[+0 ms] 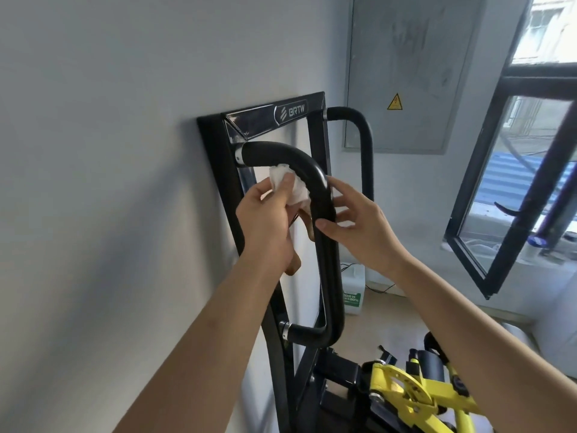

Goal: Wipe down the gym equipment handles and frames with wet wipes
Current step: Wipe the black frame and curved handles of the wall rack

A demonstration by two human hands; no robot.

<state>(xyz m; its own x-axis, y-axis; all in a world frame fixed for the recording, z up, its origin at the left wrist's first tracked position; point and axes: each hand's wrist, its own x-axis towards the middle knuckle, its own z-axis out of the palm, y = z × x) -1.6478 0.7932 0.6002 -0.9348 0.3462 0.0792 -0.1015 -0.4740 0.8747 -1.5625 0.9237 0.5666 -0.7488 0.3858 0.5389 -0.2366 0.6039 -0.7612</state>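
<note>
A black gym machine frame [215, 170] with a BRTW badge stands against the white wall. A padded black handle [327, 260] curves out from its left post and runs down to a lower bracket. My left hand [268, 223] is shut on a crumpled white wet wipe [292, 185], which presses against the inner side of the handle's upper bend. My right hand [359, 226] rests on the handle's right side, thumb and fingers spread and lightly touching it. A second padded handle [365, 142] loops out on the frame's far side.
A grey electrical panel [406, 73] with a yellow warning sign hangs on the wall behind. An open black-framed window [499, 189] swings inward at right. A white plastic jug [352, 292] stands on the floor. Yellow machine parts [402, 392] sit low at right.
</note>
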